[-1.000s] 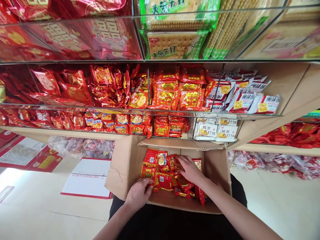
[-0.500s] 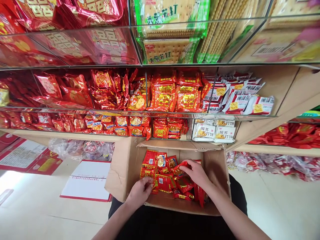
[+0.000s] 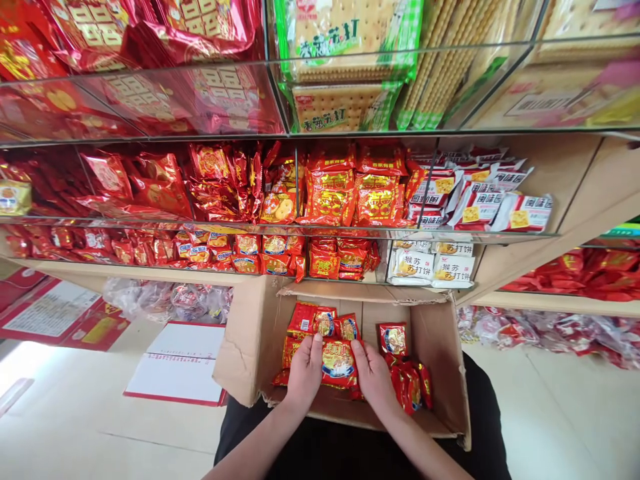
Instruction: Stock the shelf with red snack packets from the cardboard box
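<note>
Between my two hands is a red snack packet (image 3: 338,363) with a gold and blue print, its face turned up. My left hand (image 3: 306,367) is closed on its left edge, the thumb on top. On its right edge my right hand (image 3: 374,375) grips it the same way. Both hands are inside an open cardboard box (image 3: 435,340) resting on my lap. More red packets (image 3: 303,319) lie in the box at the left, one flat packet (image 3: 393,339) at the back right, and several (image 3: 413,383) bunched at the front right.
A shelf unit with clear-fronted bins (image 3: 320,230) stands just beyond the box, holding red packets and white cracker packets (image 3: 431,267). Larger green-edged cracker packs (image 3: 345,40) fill the shelf above. A white and red flattened carton (image 3: 175,363) lies on the floor at left.
My hands have come together around one packet, the right moving left from the box's right side. The loose packets in the box have shifted, with several now bunched at the right.
</note>
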{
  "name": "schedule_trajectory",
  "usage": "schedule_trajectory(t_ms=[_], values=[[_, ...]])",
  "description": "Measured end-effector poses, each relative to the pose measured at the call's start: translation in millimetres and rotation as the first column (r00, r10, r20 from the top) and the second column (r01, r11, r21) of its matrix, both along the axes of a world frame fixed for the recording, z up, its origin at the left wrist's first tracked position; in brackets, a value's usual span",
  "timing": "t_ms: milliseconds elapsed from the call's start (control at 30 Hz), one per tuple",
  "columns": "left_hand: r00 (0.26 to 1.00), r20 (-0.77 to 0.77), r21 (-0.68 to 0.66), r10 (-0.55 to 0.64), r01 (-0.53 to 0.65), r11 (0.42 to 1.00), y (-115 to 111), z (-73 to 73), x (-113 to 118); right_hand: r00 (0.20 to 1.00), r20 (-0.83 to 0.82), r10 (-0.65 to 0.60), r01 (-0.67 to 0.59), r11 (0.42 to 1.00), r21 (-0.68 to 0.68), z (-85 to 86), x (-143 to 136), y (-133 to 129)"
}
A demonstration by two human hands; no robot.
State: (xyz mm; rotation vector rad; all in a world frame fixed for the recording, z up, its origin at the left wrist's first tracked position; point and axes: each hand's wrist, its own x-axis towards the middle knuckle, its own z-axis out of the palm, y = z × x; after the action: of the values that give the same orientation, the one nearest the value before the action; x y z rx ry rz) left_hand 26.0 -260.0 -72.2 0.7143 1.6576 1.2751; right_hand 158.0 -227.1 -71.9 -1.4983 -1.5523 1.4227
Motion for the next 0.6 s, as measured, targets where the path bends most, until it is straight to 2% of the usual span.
schedule_trajectory(t_ms=[100, 233, 367, 533, 600], values=[[1.000, 0.007, 0.007, 0.006, -0.006, 1.000, -2, 0.8, -6, 1.000, -0.008, 0.016, -0.016, 1.000, 0.025, -1.6, -3, -4], [0.995, 0.101, 0.021, 0.021, -0.023, 1.000, -6, 3.7, -6, 0.996, -0.085, -0.006, 0.006, 1.000, 0.002, -6.0, -4, -8], [0.985, 0.170, 0.018, 0.010, -0.014, 1.000, -6, -1.3, -4, 0.993, -0.116, -0.016, 0.014, 1.000, -0.017, -8.4, -3, -9], [0.992, 0.127, 0.004, -0.016, 0.015, 1.000, -7, -12.8, -4, 0.993, -0.119, 0.024, -0.027, 0.999, -0.025, -10.9, -1, -8], [0.997, 0.061, -0.021, -0.052, 0.054, 0.998, -7, -14.6, -6, 0.990, -0.124, 0.072, -0.076, 0.997, -0.028, -12.9, 2, -7]])
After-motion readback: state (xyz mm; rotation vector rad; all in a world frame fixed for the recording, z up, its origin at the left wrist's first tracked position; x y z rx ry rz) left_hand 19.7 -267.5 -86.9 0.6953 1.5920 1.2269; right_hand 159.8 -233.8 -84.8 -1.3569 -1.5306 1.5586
